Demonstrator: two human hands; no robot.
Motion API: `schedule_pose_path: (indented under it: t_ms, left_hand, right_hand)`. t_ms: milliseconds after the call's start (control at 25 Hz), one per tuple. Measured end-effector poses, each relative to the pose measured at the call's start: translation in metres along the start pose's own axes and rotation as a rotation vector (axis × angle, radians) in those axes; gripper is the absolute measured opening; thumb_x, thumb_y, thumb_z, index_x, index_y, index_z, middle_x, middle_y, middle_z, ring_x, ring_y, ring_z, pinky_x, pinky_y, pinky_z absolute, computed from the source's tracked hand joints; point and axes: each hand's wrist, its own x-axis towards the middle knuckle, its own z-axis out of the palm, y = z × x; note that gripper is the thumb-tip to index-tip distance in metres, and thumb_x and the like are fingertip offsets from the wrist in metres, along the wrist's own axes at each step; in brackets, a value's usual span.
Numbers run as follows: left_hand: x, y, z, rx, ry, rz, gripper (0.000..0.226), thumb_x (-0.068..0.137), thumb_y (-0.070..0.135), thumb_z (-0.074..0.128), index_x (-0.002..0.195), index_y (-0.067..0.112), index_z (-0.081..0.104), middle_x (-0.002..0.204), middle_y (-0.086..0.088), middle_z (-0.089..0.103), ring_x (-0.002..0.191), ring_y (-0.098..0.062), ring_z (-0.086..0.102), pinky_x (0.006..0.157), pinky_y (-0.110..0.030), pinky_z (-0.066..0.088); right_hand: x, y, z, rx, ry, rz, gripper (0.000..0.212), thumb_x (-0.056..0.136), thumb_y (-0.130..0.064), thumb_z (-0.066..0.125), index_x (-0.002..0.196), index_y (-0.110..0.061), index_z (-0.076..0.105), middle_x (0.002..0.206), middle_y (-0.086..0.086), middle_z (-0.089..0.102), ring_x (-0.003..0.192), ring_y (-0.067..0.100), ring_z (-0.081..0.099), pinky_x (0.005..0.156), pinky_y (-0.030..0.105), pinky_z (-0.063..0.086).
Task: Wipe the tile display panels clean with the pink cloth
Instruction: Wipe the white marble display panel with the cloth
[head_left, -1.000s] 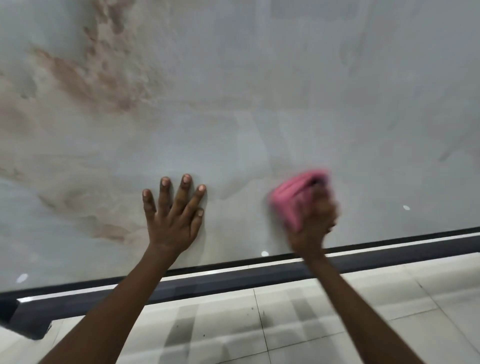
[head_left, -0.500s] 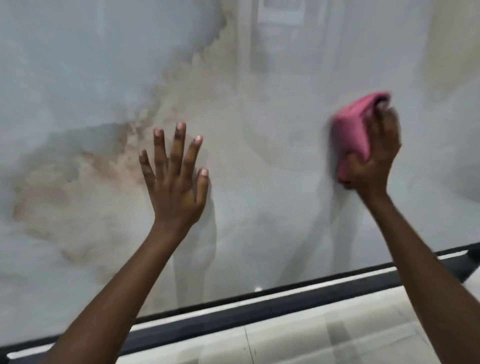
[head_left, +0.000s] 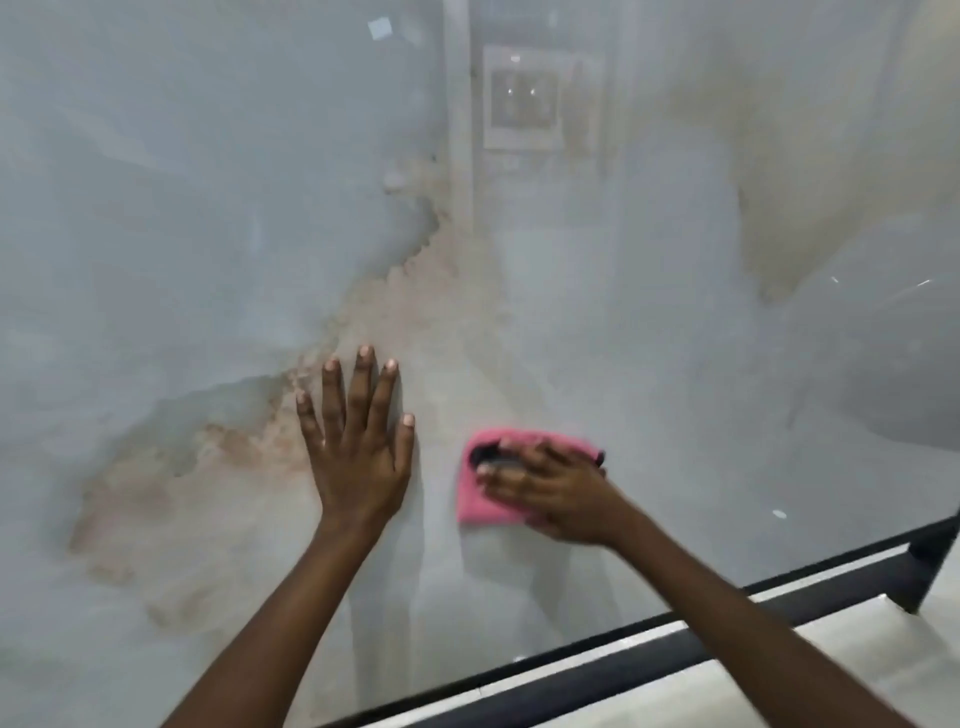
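Observation:
The glossy grey tile display panel with brownish marbling fills most of the view. My left hand lies flat on it with straight, spread fingers pointing up. Just to its right, my right hand presses the pink cloth against the panel, fingers laid across the cloth and pointing left. The cloth shows above, left of and below my fingers; the rest is under my palm. My right thumb is hidden, and the hand is slightly blurred.
A black metal frame runs along the panel's lower edge, rising to the right to a corner post. Pale floor tiles lie below it. The panel's shine reflects the room.
My right hand has swept the cloth from high on the right down and left, close beside my left hand. My left hand stays flat on the panel.

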Motion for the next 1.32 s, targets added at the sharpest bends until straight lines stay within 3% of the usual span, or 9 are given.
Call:
schedule_pose_path:
  t_ms: [80,280,400,600,680,840,1000,1200,1320]
  left_hand:
    - [0.034,0.002,-0.019,-0.074,0.054,0.013,0.056,0.098,0.035,0.036,0.152,0.023,0.024,0.164,0.003,0.004,0.15,-0.022,0.0,0.118,-0.051,0.003]
    - [0.171,-0.025,-0.046,0.034,0.134,0.058,0.056,0.102,0.034,0.029,0.156,0.022,0.018,0.162,-0.006,0.014,0.15,-0.027,0.004,0.119,-0.047,-0.003]
    - [0.17,-0.03,-0.035,0.11,0.15,0.084,0.054,0.104,0.034,0.027,0.156,0.021,0.015,0.163,-0.006,0.011,0.15,-0.029,0.005,0.119,-0.052,0.002]
    - [0.172,-0.031,-0.039,0.083,0.172,0.114,0.056,0.102,0.033,0.031,0.155,0.02,0.02,0.162,-0.006,0.014,0.15,-0.028,0.006,0.119,-0.05,0.004]
    - [0.187,-0.028,-0.046,0.004,0.223,0.112,0.054,0.099,0.032,0.035,0.152,0.019,0.03,0.159,-0.007,0.025,0.147,-0.029,0.014,0.118,-0.046,0.005]
    - [0.244,-0.032,-0.059,-0.002,0.24,0.068,0.056,0.101,0.032,0.029,0.155,0.017,0.021,0.162,-0.007,0.014,0.149,-0.031,0.008,0.12,-0.045,-0.001]
    - [0.241,-0.029,-0.05,0.054,0.239,0.06,0.058,0.102,0.031,0.027,0.156,0.012,0.013,0.163,-0.008,0.007,0.15,-0.032,0.003,0.12,-0.051,0.001]
    - [0.247,-0.025,-0.056,-0.019,0.231,-0.048,0.068,0.099,0.034,0.03,0.153,0.0,0.01,0.161,-0.021,0.005,0.15,-0.031,0.004,0.121,-0.049,0.003]
    - [0.257,0.015,-0.05,-0.154,0.256,-0.032,0.07,0.096,0.037,0.03,0.153,0.0,0.013,0.159,-0.025,0.008,0.149,-0.034,0.006,0.12,-0.045,0.001]
  right_hand:
    - [0.042,0.057,-0.063,-0.046,0.145,0.149,0.052,0.093,-0.036,0.044,0.142,-0.02,0.045,0.155,0.004,0.034,0.145,0.025,0.027,0.113,0.04,0.025]
    - [0.13,0.211,-0.203,0.232,0.777,1.166,0.074,0.076,-0.026,0.046,0.148,-0.01,0.037,0.156,0.01,0.031,0.145,0.025,0.026,0.12,0.038,0.019]
    - [0.16,0.15,-0.162,0.111,0.759,0.947,0.068,0.079,-0.03,0.047,0.142,-0.003,0.045,0.147,0.019,0.042,0.139,0.031,0.035,0.117,0.039,0.026]
    - [0.133,0.021,-0.087,-0.155,0.016,-0.077,0.058,0.087,-0.029,0.047,0.144,-0.022,0.039,0.152,-0.001,0.04,0.146,0.027,0.026,0.114,0.04,0.019]
    - [0.147,0.066,-0.118,-0.178,0.069,-0.028,0.058,0.086,-0.03,0.047,0.142,-0.017,0.042,0.147,0.005,0.046,0.14,0.028,0.034,0.115,0.039,0.021]
    - [0.196,0.2,-0.218,0.08,0.522,0.849,0.076,0.074,-0.031,0.05,0.144,-0.006,0.041,0.146,0.019,0.043,0.132,0.033,0.041,0.11,0.039,0.034]
    - [0.257,0.207,-0.26,0.227,0.684,1.27,0.074,0.083,-0.038,0.048,0.153,-0.022,0.027,0.154,0.009,0.032,0.137,0.03,0.037,0.11,0.037,0.031]
    - [0.333,0.092,-0.191,-0.174,0.208,0.266,0.078,0.077,-0.038,0.038,0.151,-0.015,0.032,0.159,0.007,0.026,0.147,0.029,0.018,0.107,0.039,0.025]
    - [0.312,0.17,-0.237,-0.195,0.267,0.298,0.081,0.074,-0.04,0.037,0.15,-0.015,0.034,0.159,0.005,0.026,0.147,0.029,0.02,0.112,0.047,0.029]
